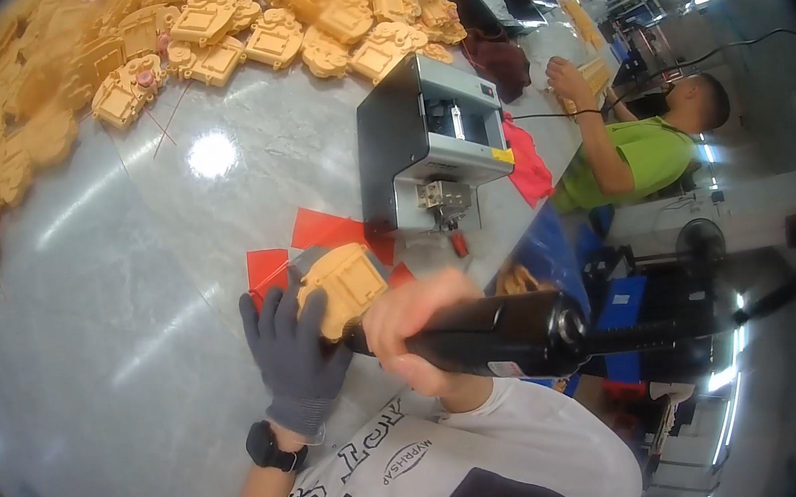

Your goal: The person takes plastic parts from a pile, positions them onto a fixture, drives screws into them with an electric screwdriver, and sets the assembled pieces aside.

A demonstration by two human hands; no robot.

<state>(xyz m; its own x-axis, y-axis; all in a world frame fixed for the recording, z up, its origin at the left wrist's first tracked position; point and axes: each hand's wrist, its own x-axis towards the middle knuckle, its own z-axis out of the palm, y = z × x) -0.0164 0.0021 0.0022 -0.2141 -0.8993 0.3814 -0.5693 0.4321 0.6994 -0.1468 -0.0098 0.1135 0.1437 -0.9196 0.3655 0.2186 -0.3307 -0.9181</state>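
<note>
My left hand (pixel 297 347), in a dark grey glove with a black watch at the wrist, holds a yellow plastic piece (pixel 347 285) with a raised rectangular frame on its face. My bare right hand (pixel 421 331) is wrapped round a black cylindrical power tool (pixel 500 334), whose cable leads off to the right. The tool's front end is at the lower edge of the yellow piece, and its tip is hidden. Red sheets (pixel 320 229) lie on the grey table (pixel 160 350) just beyond the piece.
A black and silver machine (pixel 434 143) stands beyond my hands. Heaps of similar yellow pieces (pixel 275 38) cover the table's far and left edges. At the right, a co-worker in a green shirt (pixel 647 155) handles yellow parts. A pink cloth (pixel 529 163) lies beside the machine.
</note>
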